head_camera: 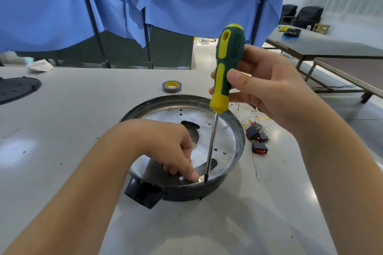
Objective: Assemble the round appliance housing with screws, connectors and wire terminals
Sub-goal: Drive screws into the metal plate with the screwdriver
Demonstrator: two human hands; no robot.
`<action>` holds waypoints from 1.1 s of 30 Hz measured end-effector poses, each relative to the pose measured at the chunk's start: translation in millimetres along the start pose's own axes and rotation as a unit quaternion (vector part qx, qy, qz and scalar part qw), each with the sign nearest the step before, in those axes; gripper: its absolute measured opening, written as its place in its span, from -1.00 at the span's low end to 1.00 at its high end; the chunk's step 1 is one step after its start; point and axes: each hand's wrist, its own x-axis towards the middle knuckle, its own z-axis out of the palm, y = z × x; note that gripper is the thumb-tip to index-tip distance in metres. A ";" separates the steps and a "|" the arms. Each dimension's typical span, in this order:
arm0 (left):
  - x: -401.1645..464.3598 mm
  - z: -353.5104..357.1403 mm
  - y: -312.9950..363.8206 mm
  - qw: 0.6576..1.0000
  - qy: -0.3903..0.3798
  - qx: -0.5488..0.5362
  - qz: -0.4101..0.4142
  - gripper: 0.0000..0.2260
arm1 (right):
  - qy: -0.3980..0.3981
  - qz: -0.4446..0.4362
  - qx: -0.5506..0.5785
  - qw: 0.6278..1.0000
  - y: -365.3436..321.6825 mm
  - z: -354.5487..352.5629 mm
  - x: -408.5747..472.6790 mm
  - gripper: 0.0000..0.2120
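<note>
the round appliance housing [238,136], a shallow dark-walled pan with a shiny silver metal plate set inside it, sits on the pale grey surface [72,120] in the middle of the view, close to the person. the plate is dotted with small holes and a few seated screws, and has dark curved cut-outs near its centre; a black plastic block [143,194] juts from the near wall.

the left hand [174,147] reaches down into the housing, its grip pinched together with fingertips at a small bright screw [199,180] on the near edge of the plate. the right hand [267,89] has its grip curled round the handle of a green-and-yellow screwdriver [228,64], held nearly upright, thumb across the front; the dark tip of its steel shaft stands just beside the screw.

to the right of the housing lie black rocker switches with red faces [258,138] and thin wires with brass terminals [248,118]. a grey roll of tape with a yellow core [171,86] rests behind the housing, and a black perforated disc [16,89] lies at the far left.
</note>
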 end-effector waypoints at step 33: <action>1.5 -1.1 1.2 1.000 -0.011 0.003 -0.001 -0.76 | -0.055 0.025 -0.045 0.997 -0.6 9.4 -2.8 -0.60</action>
